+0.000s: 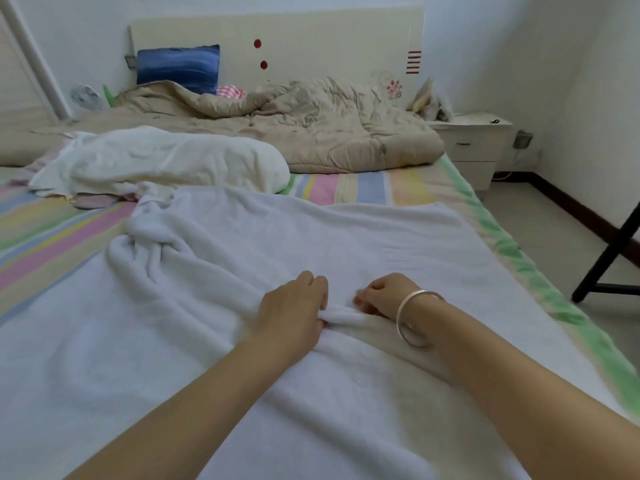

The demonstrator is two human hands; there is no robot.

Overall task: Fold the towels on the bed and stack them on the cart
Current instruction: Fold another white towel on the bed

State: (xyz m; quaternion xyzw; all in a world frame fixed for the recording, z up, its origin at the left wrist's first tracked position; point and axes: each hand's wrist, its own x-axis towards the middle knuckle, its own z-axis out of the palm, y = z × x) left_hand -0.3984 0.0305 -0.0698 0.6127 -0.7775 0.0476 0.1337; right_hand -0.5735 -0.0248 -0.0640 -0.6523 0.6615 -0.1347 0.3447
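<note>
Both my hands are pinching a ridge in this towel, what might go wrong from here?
The left hand and right hand pinch the towel close together, so lifting may leave its sides sagging unevenly. The twisted bunch at far left could get folded in as a lump.

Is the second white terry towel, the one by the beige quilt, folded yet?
No, the second white terry towel lies crumpled in a loose heap on the striped sheet.

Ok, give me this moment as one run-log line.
left hand: pinches white towel ridge | right hand: grips same ridge | white towel: spread on bed, unfolded
</note>
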